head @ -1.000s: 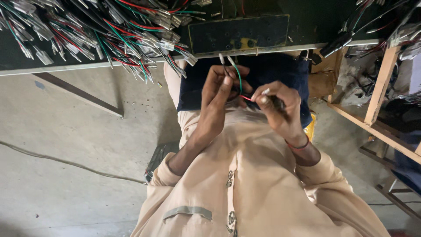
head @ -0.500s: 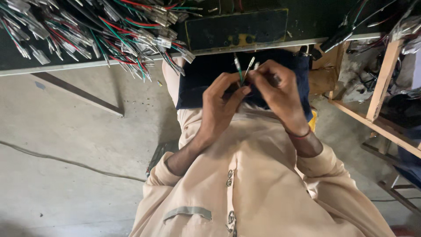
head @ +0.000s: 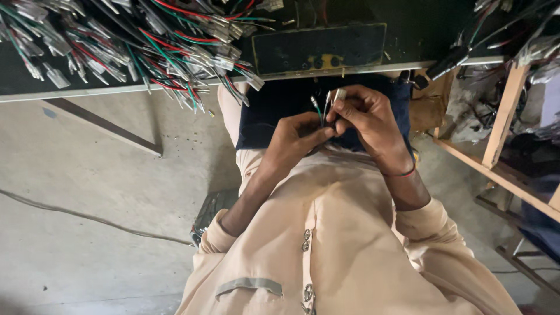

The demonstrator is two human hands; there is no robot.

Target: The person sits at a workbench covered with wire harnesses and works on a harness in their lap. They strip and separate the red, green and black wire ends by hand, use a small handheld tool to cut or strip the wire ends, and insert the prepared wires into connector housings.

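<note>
In the head view I look down my beige shirt at both hands held over my lap. My left hand (head: 294,140) pinches a few thin wires (head: 318,108), one green, that stick up between the fingers. My right hand (head: 364,119) meets it from the right and grips a small pale connector (head: 339,94) at the wire ends. The fingertips of both hands touch. A red thread band circles my right wrist. How the wires run below the fingers is hidden.
A dark workbench edge (head: 116,90) crosses the top, with a heap of red, green and black wires with clear connectors (head: 146,46) hanging over it. A black panel (head: 318,49) sits at the bench centre. Wooden shelving (head: 501,134) stands right. Concrete floor (head: 87,186) lies left.
My hands have come closer together and risen slightly toward the bench; the wires now stand upright between the fingers, and my right hand has taken the connector at their ends.
</note>
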